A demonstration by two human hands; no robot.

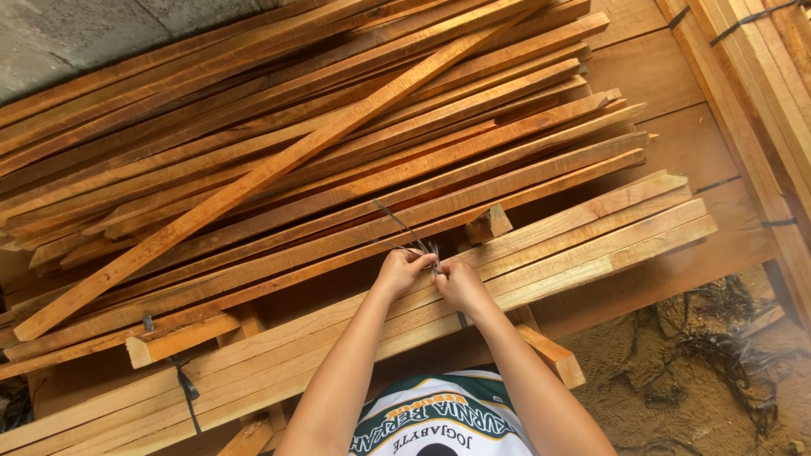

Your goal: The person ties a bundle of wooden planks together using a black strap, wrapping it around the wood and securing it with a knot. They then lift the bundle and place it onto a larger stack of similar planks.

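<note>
My left hand and my right hand meet on top of a flat bundle of pale wooden slats. Both hands pinch a thin dark strap whose loose ends stick up and away from my fingers toward the upper left. The strap runs down around the bundle just below my right hand. Another dark strap binds the same bundle further left.
A large loose pile of long reddish-brown slats lies beyond the bundle, one long slat crossing it diagonally. Short wooden blocks sit under the stacks. More strapped timber stands at right. Sandy ground with dark strap scraps lies at lower right.
</note>
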